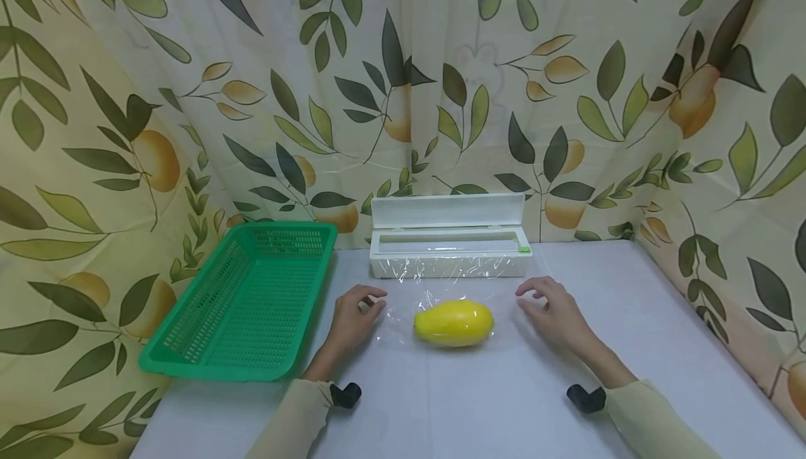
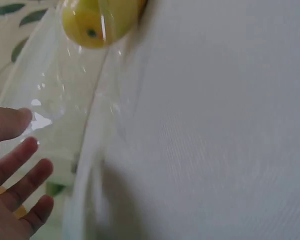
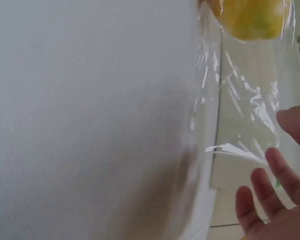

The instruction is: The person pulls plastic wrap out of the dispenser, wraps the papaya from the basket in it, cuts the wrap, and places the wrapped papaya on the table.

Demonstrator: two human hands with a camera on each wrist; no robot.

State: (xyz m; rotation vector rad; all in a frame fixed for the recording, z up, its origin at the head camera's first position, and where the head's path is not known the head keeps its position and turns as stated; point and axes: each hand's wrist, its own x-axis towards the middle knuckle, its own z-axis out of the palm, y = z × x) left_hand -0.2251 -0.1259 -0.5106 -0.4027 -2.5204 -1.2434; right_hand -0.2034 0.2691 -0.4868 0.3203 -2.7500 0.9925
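Note:
A yellow oval fruit (image 1: 453,322) lies on a sheet of clear cling film (image 1: 434,290) spread on the white table (image 1: 504,403). The film runs back to a white dispenser box (image 1: 448,242) with its lid raised. My left hand (image 1: 355,313) hovers just left of the fruit at the film's edge, fingers relaxed and holding nothing. On the other side, my right hand (image 1: 549,307) is likewise loose and empty. In the left wrist view, spread fingers (image 2: 20,170) sit beside the film (image 2: 60,100) and fruit (image 2: 97,20). The right wrist view shows fingers (image 3: 270,195), film (image 3: 240,115) and fruit (image 3: 252,17).
A green plastic basket (image 1: 189,357) stands at the table's left edge, with nothing in it. A leaf-patterned curtain (image 1: 403,81) closes off the back and both sides. The table's front edge lies below my sleeves.

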